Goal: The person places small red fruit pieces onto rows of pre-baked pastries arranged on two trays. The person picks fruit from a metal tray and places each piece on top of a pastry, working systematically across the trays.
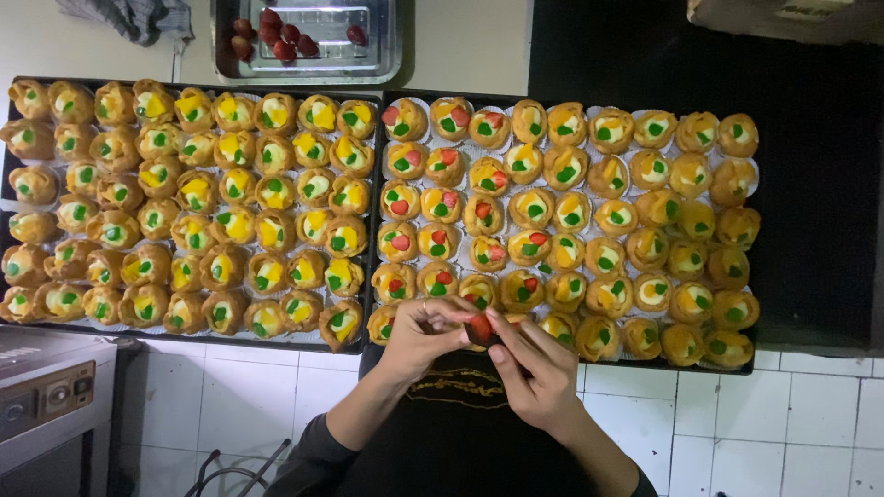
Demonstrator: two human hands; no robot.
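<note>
White-tiled table (810,405) under me, both hands curled together, left hand (419,336) and right hand (534,368) sharing a pinch grip on a red strawberry piece (480,329).

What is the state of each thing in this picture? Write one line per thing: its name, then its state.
Left hand: fingers pinching the strawberry piece.
Right hand: also gripping the strawberry piece.
Strawberry piece: red, held between both hands above the tray edge.
Left tray: full of tarts, none with red topping.
Right tray: full; left-side tarts carry red pieces.
Metal tray: holds a few strawberries.
</note>
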